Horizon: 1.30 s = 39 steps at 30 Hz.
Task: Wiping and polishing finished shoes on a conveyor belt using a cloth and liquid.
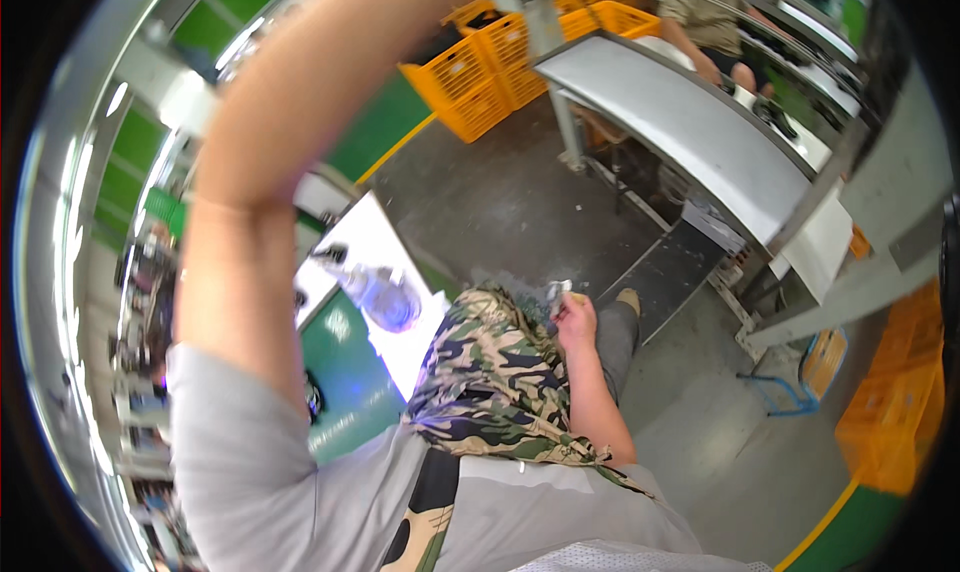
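My right hand (576, 320) rests on my lap over a camouflage apron (490, 372), with its fingers closed around a small pale object (558, 291) that sticks out above the fist. My left arm (270, 152) is raised, bent at the elbow, and runs up out of the top of the picture, so my left hand is hidden. I wear a grey short-sleeved shirt (250, 452), and my grey trouser leg and shoe (628, 297) reach out over the concrete floor.
A grey metal workbench (690, 132) stands ahead on the right, and another person (705, 22) sits behind it. Orange crates (480, 72) are stacked at the back, more at the right (890, 412). On my left, a clear container (388, 300) stands on a white table (370, 242).
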Each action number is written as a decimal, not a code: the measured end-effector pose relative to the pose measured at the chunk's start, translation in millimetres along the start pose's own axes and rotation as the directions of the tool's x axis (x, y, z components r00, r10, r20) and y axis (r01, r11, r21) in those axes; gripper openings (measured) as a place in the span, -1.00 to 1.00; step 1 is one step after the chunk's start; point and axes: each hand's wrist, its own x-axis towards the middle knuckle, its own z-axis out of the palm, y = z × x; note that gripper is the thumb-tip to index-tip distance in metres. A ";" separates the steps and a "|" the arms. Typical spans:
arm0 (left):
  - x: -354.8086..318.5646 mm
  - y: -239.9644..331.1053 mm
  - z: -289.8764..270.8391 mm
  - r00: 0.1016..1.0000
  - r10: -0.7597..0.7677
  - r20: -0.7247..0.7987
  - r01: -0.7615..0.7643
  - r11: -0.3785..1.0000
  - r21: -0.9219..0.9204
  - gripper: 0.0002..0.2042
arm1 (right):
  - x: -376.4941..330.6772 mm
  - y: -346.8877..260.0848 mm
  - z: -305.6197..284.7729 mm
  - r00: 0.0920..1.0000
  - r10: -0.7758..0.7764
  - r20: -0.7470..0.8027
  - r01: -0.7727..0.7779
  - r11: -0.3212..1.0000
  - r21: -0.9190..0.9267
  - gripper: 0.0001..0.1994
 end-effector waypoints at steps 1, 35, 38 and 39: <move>-53.6 -12.3 9.0 0.963 -0.071 0.260 0.109 0.985 -0.133 -0.44 | -1.0 0.1 -10.2 1.000 -0.015 -0.005 0.015 0.999 0.050 -0.89; -873.7 -3.4 -52.5 -0.263 -0.930 0.255 0.962 -0.273 -0.002 -0.41 | 0.0 -13.0 9.0 0.944 0.259 0.202 -0.118 0.842 -0.526 -0.82; -897.8 -9.7 -46.2 -0.267 -0.931 0.248 0.962 -0.274 0.007 -0.45 | 2.3 -18.0 18.9 0.941 0.261 0.214 -0.111 0.838 -0.534 -0.81; -892.4 -14.9 -48.8 -0.352 -0.885 0.304 0.921 -0.385 -0.057 -0.49 | 6.8 -22.1 14.8 0.937 0.278 0.212 -0.133 0.845 -0.519 -0.82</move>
